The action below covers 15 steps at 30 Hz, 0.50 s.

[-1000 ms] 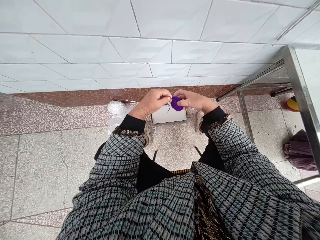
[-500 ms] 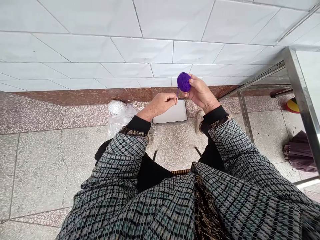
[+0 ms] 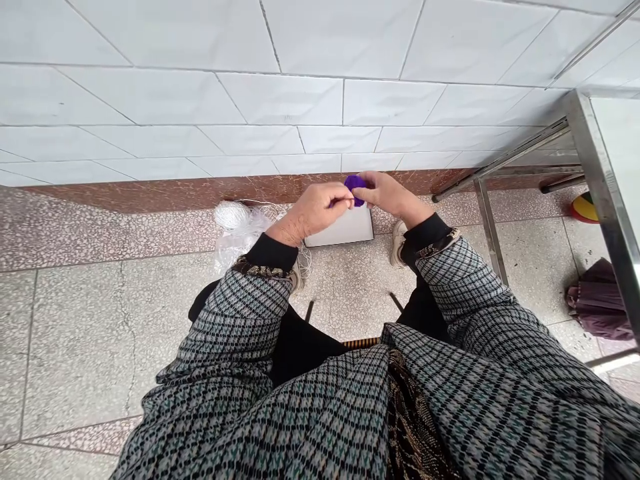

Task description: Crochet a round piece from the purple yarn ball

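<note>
A small ball of purple yarn (image 3: 355,181) is gripped in my right hand (image 3: 387,193), whose fingers and thumb cover part of it. Just left of the ball, my left hand (image 3: 320,205) is closed in a pinch; a bit of purple strand shows at its fingers. Both hands are close together in front of the wall, above a shallow white box (image 3: 340,230) on the floor. The far side of the ball is hidden.
White yarn (image 3: 233,215) and a clear plastic bag (image 3: 240,243) lie on the floor left of the box. A metal-framed table (image 3: 593,160) stands at right, with dark purple cloth (image 3: 600,300) beneath. The tiled wall (image 3: 290,100) rises ahead.
My right hand has lowered the yarn ball and moved it left, turning over so its thumb now lies across it. My left hand stays pinched, slightly left of where it was.
</note>
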Each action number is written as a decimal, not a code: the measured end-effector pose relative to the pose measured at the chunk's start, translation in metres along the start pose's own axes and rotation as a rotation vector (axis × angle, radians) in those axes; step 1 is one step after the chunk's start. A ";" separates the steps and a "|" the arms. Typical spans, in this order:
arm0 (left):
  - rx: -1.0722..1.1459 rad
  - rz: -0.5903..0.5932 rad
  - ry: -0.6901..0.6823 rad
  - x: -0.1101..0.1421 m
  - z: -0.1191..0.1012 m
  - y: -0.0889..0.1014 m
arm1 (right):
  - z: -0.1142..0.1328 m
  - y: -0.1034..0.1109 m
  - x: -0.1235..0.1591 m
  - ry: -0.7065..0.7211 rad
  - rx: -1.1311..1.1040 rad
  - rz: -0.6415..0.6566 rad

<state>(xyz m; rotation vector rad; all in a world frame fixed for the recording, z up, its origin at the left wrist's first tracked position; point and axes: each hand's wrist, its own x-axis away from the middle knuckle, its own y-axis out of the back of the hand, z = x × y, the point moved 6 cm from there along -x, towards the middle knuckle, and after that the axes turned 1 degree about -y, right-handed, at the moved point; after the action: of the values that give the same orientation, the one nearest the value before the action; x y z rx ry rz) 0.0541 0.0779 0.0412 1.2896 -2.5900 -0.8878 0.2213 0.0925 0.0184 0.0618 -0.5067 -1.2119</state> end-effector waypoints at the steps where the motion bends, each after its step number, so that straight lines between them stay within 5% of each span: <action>1: -0.017 -0.057 0.020 0.000 0.003 0.006 | 0.003 -0.005 0.004 -0.012 -0.021 0.075; 5: -0.058 -0.162 0.097 -0.001 0.014 0.021 | 0.011 -0.015 0.015 -0.052 -0.151 0.219; 15: -0.028 -0.147 0.162 -0.002 0.023 0.020 | 0.003 -0.018 0.010 0.062 -0.352 0.431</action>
<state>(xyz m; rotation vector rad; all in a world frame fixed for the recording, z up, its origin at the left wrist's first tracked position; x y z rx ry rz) 0.0337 0.0988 0.0334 1.4940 -2.3770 -0.8010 0.2068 0.0773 0.0187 -0.2964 -0.2292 -0.8564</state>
